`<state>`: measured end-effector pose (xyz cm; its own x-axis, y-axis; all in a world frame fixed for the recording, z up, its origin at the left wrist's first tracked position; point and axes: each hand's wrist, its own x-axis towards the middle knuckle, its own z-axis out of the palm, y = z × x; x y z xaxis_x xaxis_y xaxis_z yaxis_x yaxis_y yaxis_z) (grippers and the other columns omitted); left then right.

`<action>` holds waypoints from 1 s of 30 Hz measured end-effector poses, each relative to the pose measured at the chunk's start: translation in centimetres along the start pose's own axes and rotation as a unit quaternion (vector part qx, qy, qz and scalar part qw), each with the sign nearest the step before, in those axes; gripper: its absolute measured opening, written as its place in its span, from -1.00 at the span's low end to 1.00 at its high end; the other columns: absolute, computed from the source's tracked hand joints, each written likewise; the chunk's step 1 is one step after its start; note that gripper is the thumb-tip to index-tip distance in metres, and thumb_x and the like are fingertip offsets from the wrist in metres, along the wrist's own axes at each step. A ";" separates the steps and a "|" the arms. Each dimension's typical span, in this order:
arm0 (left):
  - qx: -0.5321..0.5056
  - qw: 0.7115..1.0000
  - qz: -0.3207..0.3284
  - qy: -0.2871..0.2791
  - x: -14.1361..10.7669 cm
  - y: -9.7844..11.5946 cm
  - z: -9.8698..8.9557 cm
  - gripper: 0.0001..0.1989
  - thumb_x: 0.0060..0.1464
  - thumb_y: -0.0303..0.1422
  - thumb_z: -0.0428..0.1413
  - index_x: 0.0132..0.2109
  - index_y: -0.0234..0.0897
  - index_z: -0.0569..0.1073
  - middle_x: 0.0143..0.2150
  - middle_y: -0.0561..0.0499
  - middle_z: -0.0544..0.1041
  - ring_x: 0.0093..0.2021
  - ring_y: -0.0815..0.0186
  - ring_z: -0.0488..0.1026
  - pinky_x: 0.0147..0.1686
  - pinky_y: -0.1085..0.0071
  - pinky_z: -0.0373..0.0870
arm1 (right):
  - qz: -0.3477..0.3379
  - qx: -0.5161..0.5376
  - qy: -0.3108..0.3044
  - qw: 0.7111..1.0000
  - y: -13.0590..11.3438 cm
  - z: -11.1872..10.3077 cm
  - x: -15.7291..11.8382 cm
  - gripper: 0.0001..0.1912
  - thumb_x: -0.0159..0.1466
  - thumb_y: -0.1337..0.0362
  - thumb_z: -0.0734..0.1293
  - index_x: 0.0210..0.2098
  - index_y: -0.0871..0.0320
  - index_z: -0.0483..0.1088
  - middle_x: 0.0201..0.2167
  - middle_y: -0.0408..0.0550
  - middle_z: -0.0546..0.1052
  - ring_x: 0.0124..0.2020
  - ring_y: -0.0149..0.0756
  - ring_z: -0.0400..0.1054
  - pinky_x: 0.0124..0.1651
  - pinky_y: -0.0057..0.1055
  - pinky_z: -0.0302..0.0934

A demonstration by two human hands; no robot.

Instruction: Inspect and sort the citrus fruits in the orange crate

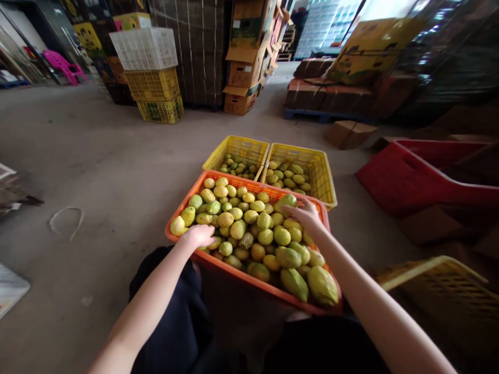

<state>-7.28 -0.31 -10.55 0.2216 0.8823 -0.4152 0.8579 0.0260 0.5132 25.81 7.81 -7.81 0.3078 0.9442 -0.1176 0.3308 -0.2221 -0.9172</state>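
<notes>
An orange plastic crate sits in front of my knees, filled with oval yellow-green fruits of mixed sizes. My left hand reaches over the crate's near left side, its fingers curled down on a fruit and partly hidden. On the far right side, my right hand has its fingers closed on a greener fruit. Two larger, longer fruits, one of them a pale ribbed one, lie in the near right corner.
Behind the orange crate stand a left yellow crate and a right yellow crate, both holding similar fruits. A red bin and another yellow crate are at right. Stacked baskets and cardboard boxes stand farther back.
</notes>
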 end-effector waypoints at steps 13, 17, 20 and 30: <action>0.089 0.996 -0.016 -0.013 5.1 6.0 4.6 -0.61 0.22 -0.31 0.09 0.15 -0.34 0.46 0.23 -0.23 0.48 0.19 0.06 0.46 0.13 0.33 0.34 | 0.114 0.474 -0.055 0.871 -4.3 -5.9 -11.5 -0.86 0.07 0.30 0.46 -0.38 0.09 0.43 -0.46 -0.16 0.58 -0.49 -0.31 0.51 -0.55 -0.47 0.43; 0.112 0.986 -0.073 0.104 6.3 8.9 8.7 -0.47 0.27 -0.37 0.01 0.32 -0.53 0.27 0.33 -0.53 0.27 0.14 -0.12 0.47 0.07 0.17 0.40 | 0.129 0.414 -0.110 0.894 -2.8 -5.0 -11.4 -0.81 0.02 0.26 0.49 -0.40 0.13 0.43 -0.53 -0.12 0.56 -0.62 -0.34 0.39 -0.73 -0.52 0.21; 0.124 0.973 -0.108 0.163 7.1 10.3 11.4 -0.41 0.23 -0.42 0.05 0.34 -0.60 0.21 0.31 -0.64 0.23 0.13 -0.21 0.46 0.04 0.07 0.41 | 0.133 0.408 -0.123 0.895 -2.8 -5.2 -11.3 -0.79 0.01 0.22 0.50 -0.42 0.13 0.42 -0.54 -0.14 0.55 -0.65 -0.37 0.34 -0.76 -0.52 0.12; 0.018 0.945 -0.167 0.281 8.8 10.0 13.6 -0.50 0.16 -0.47 0.10 0.23 -0.54 0.32 0.22 -0.54 0.32 0.22 -0.24 0.32 0.10 -0.02 0.33 | 0.179 0.428 -0.115 0.878 -3.0 -6.1 -11.9 -0.84 0.08 0.27 0.46 -0.38 0.09 0.42 -0.50 -0.15 0.55 -0.58 -0.35 0.40 -0.69 -0.50 0.20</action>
<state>9.54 1.34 -19.32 -0.3373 0.9380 -0.0798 0.8540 0.3406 0.3932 26.56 -4.22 -1.36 0.0346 0.8972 -0.4402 -0.5735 -0.3429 -0.7440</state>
